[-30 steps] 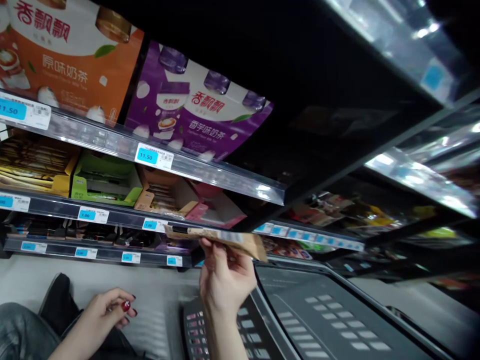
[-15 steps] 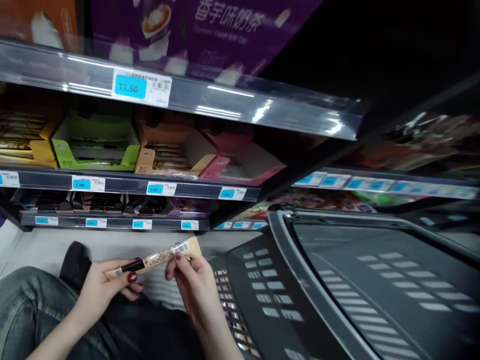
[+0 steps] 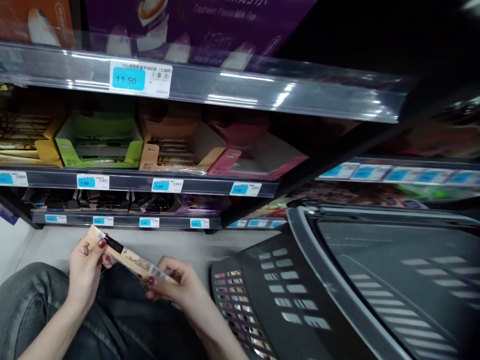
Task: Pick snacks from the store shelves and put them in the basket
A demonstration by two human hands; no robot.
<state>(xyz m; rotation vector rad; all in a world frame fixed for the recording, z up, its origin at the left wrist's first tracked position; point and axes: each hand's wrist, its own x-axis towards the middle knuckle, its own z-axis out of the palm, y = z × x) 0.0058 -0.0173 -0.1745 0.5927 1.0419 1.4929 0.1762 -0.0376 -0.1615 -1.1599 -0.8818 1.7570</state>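
Observation:
Both of my hands hold one long, thin beige sachet (image 3: 129, 258) with a black band and a barcode, low in front of the shelves. My left hand (image 3: 85, 267) pinches its upper left end. My right hand (image 3: 176, 286) grips the lower right end by the barcode. The sachet slants down to the right above my jeans-clad knees (image 3: 26, 300).
A dark plastic shopping basket (image 3: 300, 300) stands to the right of my hands. Shelves ahead hold open display cartons: yellow, green (image 3: 98, 145), tan (image 3: 172, 150) and pink (image 3: 258, 157). Blue price tags (image 3: 140, 79) run along the shelf rails. Purple and orange packs sit above.
My right hand brought the sachet down from the shelf; my left hand rose and took its other end. The sachet now slants down to the right. The view dropped lower.

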